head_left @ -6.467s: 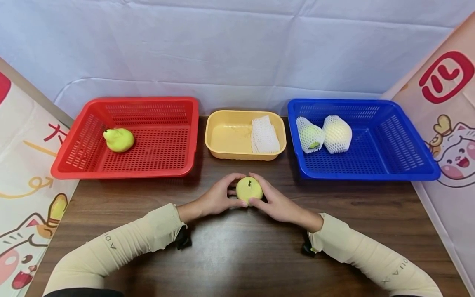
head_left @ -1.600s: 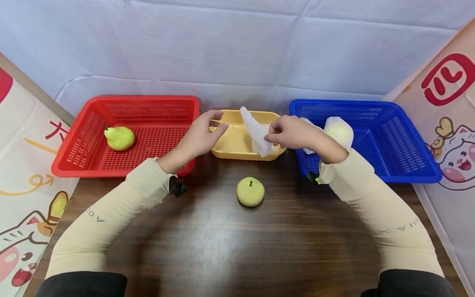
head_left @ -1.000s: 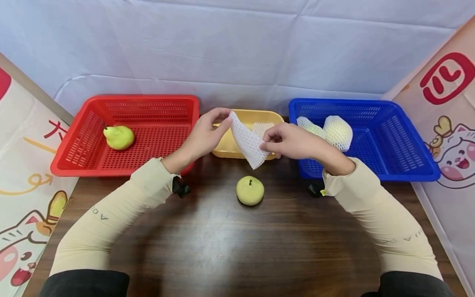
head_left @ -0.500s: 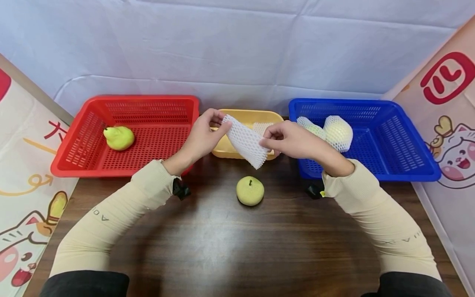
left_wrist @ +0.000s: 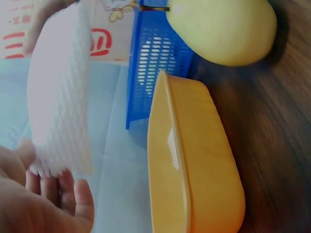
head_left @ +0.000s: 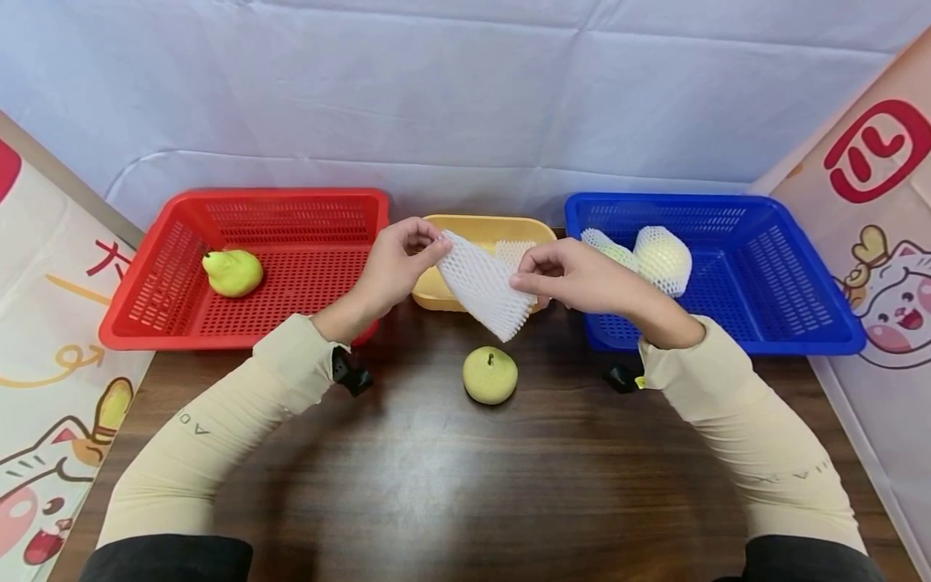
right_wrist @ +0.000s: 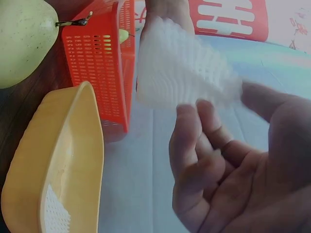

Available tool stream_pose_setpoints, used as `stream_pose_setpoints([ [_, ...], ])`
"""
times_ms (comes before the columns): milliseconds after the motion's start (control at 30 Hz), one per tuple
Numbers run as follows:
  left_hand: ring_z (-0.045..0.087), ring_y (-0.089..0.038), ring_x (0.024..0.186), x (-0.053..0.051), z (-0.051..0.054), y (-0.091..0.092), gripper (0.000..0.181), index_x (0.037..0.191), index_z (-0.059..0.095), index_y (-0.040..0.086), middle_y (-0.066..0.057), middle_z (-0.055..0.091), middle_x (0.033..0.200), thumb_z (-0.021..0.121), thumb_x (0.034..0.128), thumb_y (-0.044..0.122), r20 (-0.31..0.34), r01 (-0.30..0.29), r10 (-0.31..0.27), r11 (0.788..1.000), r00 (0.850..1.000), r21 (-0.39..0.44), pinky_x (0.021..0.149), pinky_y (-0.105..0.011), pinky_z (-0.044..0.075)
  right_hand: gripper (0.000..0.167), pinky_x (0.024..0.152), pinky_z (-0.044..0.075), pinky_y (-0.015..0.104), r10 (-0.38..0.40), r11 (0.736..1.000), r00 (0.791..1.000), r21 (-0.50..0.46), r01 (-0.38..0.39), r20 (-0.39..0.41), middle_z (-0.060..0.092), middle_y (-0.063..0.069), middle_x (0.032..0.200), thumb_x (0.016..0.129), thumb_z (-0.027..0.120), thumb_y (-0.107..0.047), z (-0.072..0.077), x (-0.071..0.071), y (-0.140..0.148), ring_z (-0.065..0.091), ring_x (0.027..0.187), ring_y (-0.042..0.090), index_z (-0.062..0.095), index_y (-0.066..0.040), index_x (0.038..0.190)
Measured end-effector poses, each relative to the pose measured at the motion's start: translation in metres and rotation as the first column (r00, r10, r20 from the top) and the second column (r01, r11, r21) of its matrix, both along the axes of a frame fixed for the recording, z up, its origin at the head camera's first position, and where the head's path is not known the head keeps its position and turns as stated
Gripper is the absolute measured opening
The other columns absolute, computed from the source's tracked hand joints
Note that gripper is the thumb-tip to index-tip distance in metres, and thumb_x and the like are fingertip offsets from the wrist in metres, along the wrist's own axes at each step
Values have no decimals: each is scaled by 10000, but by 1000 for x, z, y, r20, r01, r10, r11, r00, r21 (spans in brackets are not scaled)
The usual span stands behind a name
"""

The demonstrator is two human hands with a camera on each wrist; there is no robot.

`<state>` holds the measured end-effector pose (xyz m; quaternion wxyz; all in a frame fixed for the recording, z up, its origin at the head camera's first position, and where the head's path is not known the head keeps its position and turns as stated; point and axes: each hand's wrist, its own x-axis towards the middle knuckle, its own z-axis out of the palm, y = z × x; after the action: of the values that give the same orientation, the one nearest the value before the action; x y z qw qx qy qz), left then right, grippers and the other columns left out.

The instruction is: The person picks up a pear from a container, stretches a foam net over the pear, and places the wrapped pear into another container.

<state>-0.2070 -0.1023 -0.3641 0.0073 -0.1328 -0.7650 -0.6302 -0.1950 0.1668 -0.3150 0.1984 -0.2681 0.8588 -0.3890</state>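
The left hand (head_left: 398, 263) pinches the upper left end of a white foam net (head_left: 483, 283) between thumb and fingers; the right hand (head_left: 563, 275) pinches the net's right side the same way; so the net hangs slanting between the two hands, its free lower end pointing down to the right; it is a flattened sleeve of fine mesh, with a ragged, toothed edge. Behind and below it sits a yellow tray (head_left: 435, 302), holding another foam net (head_left: 515, 250); nearer the person, a round yellow-green pear (head_left: 490, 376) stands stem up on the table (head_left: 436, 477), apart from both hands; at the sides are a red basket (head_left: 291, 339) and a blue basket (head_left: 727, 347).
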Motion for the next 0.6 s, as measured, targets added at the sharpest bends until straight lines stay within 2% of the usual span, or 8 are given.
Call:
stream_pose_setpoints([
  [100,619,-95,796,1,0,1,59,999,618,-62,-6,680,870,642,982,-12,60,84,-93,985,994,148,764,-234,533,310,502,466,293,4,998,1000,-64,-3,17,619,104,776,1092,491,-206,1,2,1,582,656,186,651,-25,899],
  [167,624,-93,792,2,0,3,27,1004,604,-65,9,675,871,613,987,-46,92,136,-163,961,982,242,764,-238,541,360,495,460,291,-18,992,1000,-123,20,15,625,110,802,1109,432,-211,1,3,0,591,675,188,649,-3,911],
  [233,626,-99,791,5,1,4,30,1006,603,-56,7,670,875,589,987,-75,105,181,-221,937,970,300,770,-242,544,370,494,460,287,-58,980,998,-192,57,5,641,116,848,1111,414,-205,-1,3,-2,617,719,194,654,24,946],
  [333,626,-102,798,9,1,8,44,1010,602,-53,6,669,883,576,990,-82,116,225,-274,920,955,322,775,-242,545,309,506,473,284,-121,951,992,-290,111,-17,656,149,944,1097,449,-168,-7,3,-8,627,769,189,655,58,1053],
  [433,621,-101,804,13,2,11,37,1019,601,-69,7,667,883,577,992,-76,124,248,-299,915,946,318,776,-240,543,271,545,503,282,-161,925,987,-353,142,-25,647,196,1083,1080,482,-114,-13,3,-14,632,856,185,638,70,1203],
  [600,614,-109,819,16,2,15,38,1016,598,-86,-1,660,895,601,986,-62,130,260,-316,908,940,328,777,-241,537,309,608,531,268,-162,915,986,-378,142,-23,611,201,1305,1053,515,-50,-20,5,-24,613,1001,216,605,54,1330],
])
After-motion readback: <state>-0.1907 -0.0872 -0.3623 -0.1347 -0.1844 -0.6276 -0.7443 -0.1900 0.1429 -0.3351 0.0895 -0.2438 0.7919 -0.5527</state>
